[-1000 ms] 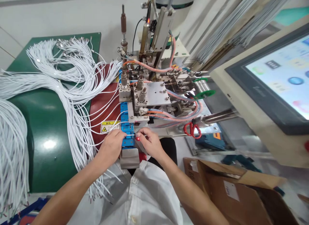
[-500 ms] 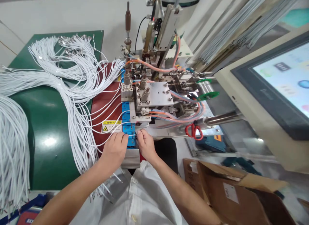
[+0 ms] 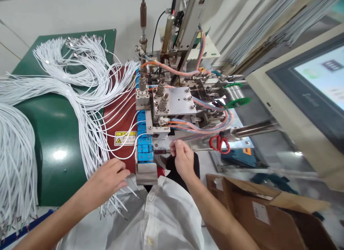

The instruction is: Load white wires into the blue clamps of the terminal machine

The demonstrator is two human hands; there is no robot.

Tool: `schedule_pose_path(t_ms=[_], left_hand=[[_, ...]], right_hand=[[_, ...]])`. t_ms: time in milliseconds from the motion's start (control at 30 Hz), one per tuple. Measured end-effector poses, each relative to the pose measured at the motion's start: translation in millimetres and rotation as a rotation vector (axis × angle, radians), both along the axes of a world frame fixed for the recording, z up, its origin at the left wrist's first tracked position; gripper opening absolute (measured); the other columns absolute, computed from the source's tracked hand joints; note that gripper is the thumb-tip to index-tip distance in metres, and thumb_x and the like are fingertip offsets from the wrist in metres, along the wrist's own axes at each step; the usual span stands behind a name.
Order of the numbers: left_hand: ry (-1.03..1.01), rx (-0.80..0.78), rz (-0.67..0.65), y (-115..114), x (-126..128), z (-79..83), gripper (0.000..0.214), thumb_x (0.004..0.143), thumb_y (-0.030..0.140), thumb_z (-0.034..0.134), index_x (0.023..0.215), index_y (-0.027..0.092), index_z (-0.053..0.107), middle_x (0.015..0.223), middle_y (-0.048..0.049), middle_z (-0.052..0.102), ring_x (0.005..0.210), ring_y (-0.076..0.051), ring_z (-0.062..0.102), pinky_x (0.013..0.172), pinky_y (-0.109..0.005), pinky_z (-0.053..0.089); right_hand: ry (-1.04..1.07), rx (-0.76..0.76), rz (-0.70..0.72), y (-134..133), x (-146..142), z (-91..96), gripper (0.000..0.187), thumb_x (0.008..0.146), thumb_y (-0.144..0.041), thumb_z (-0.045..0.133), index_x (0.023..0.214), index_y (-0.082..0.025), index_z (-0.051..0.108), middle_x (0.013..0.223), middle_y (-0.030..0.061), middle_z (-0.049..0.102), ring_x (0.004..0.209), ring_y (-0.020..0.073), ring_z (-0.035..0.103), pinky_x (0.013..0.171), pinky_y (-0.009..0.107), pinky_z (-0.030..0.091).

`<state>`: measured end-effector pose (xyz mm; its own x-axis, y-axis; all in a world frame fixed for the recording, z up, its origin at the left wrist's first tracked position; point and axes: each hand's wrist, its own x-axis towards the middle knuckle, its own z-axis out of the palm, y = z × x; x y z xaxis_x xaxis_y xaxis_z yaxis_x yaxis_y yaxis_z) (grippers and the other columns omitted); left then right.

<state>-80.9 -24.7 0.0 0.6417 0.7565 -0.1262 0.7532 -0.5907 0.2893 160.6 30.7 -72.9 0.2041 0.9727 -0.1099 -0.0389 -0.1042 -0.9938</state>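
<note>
My left hand (image 3: 110, 176) hovers over the lower end of the white cable bundle (image 3: 82, 131), fingers loosely bent and apart, with no cable seen in its grip. To the right of the blue clamp strip (image 3: 145, 148), my right hand (image 3: 183, 156) is raised beside the machine's front edge. Its fingers are curled against the thumb, and whatever they may hold is hidden. Several white cables run across the red surface (image 3: 116, 116) into the blue strip. A curved metal plate (image 3: 146, 173) sits at the strip's near end.
The soldering machine (image 3: 176, 99) carries orange hoses and a green solder-wire spool (image 3: 238, 102). Red-handled scissors (image 3: 219, 144) lie at its edge. A touch screen (image 3: 319, 74) leans in from the right above an open cardboard box (image 3: 268, 214). A green table (image 3: 59, 135) bears more cables.
Both hands have left the blue strip. My left hand let go of a cable and moved down and left; my right hand moved right. The view shifted slightly.
</note>
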Motion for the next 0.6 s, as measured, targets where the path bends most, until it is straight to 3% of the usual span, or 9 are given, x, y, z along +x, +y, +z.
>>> schedule_pose_path(t_ms=[167,300,433,600], left_hand=[[0.153,-0.089,-0.021,-13.1,-9.4,11.3,0.018,0.079,0.003,0.047,0.069,0.017,0.055,0.085,-0.0049,0.054,0.083,-0.022,0.049,0.076,-0.038,0.041],[-0.03,-0.116,-0.034,-6.5,3.1,10.8,0.015,0.087,0.013,0.044,0.081,0.019,0.057,0.084,-0.0027,0.058,0.079,-0.017,0.052,0.073,-0.032,0.043],[-0.279,0.046,0.108,0.2,19.8,1.4,0.016,0.089,0.016,0.041,0.095,0.018,0.056,0.088,-0.0035,0.061,0.082,-0.015,0.055,0.076,-0.029,0.044],[-0.348,0.099,0.16,2.2,32.6,-8.7,0.02,0.089,0.014,0.042,0.099,0.018,0.058,0.091,-0.0048,0.062,0.083,-0.015,0.058,0.075,-0.029,0.047]], right_hand=[[0.007,-0.001,0.016,-4.7,3.0,0.3,0.038,0.084,-0.047,0.045,0.062,-0.017,0.053,0.053,-0.0032,0.044,0.047,0.0088,0.037,0.044,0.022,0.03],[-0.001,0.031,0.069,-14.4,0.2,3.6,0.037,0.085,-0.045,0.045,0.062,-0.017,0.055,0.053,-0.0025,0.045,0.047,0.0091,0.039,0.045,0.023,0.032],[0.031,0.104,0.295,-32.1,-3.5,13.8,0.037,0.086,-0.046,0.043,0.074,-0.017,0.064,0.058,0.0001,0.053,0.049,0.0106,0.046,0.048,0.024,0.038],[0.12,0.254,0.538,-46.9,-3.6,29.4,0.042,0.084,-0.052,0.042,0.089,-0.018,0.066,0.059,0.0017,0.057,0.051,0.013,0.052,0.05,0.025,0.043]])
